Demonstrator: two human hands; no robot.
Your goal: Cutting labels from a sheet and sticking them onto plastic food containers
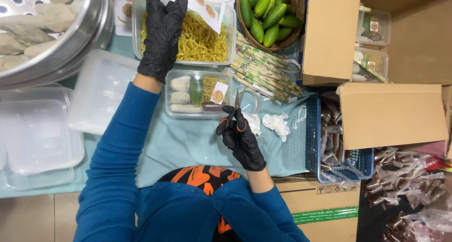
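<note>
My left hand (161,32), in a black glove, is stretched out flat and open over the clear tub of yellow noodles (203,40), holding nothing. My right hand (242,139), also gloved, is closed on the orange-handled scissors (234,113), blades pointing up at the near edge of the small clear tray (197,94). That tray holds pale dumplings, a green piece, some noodles and a round sticker. Behind it stands a wicker basket of cucumbers (269,17), with wrapped chopsticks (263,71) fanned out just beside. At far left, a steel steamer (56,35) carries grey dough pieces; empty clear lids (40,134) are stacked below it. The blue crate (313,143) at right holds small wrapped packets. Crumpled tissue (277,124) lies between scissors and crate. Bare teal cloth on the counter (183,145) in front of me gives the only open room.
</note>
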